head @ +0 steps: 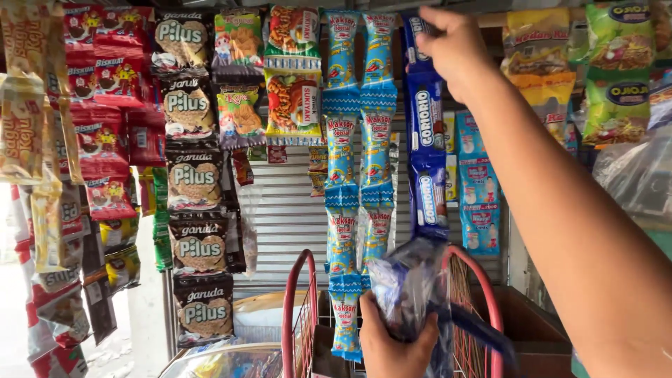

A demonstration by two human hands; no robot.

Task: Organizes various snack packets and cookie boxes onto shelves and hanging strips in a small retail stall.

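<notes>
Both of the person's hands are bare. The right hand (453, 47) leads into a long forearm with no sleeve, watch or band on it. The left hand (392, 343) shows no ring or glove.

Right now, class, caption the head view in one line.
Right hand grips hanging blue strip; left hand holds its lower end.

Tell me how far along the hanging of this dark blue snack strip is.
Done: the right hand has the dark blue sachet strip up at the top rail. In hand: the left hand grips the strip's blurred lower end above the red wire rack. Left: neither hand has let go; whether it is hooked is hidden.
</notes>
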